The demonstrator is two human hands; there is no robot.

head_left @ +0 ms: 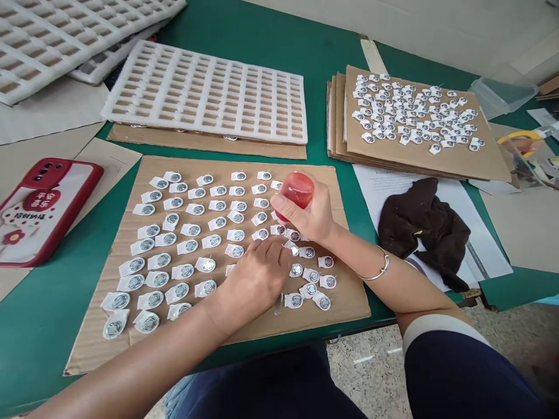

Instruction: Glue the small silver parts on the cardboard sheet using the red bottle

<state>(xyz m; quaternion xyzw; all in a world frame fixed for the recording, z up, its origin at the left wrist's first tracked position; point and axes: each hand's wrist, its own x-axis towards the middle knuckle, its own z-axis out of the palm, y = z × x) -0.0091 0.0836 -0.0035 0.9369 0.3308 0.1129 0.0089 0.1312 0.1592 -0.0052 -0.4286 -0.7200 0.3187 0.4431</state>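
Note:
My right hand point(312, 212) is wrapped round a red translucent bottle point(297, 189), held above the right part of a cardboard sheet point(248, 331). Just below and to the left, my left hand point(262, 270) rests low over the same sheet with its fingers bent together; whatever its fingertips hold is hidden. Rows of small round silver parts on white tabs point(183, 271) cover the sheet. Several more such parts point(310, 290) lie loosely grouped to the right of my left hand. The bottle's lower end is hidden behind my right hand.
A white foam grid point(209, 93) lies on cardboard behind the sheet. Stacked cardboard point(463, 160) bearing many similar parts stands at the back right. A dark brown cloth point(421, 227) lies on papers at the right, a red-cased phone point(48, 209) at the left. More foam grids point(56, 41) fill the back left.

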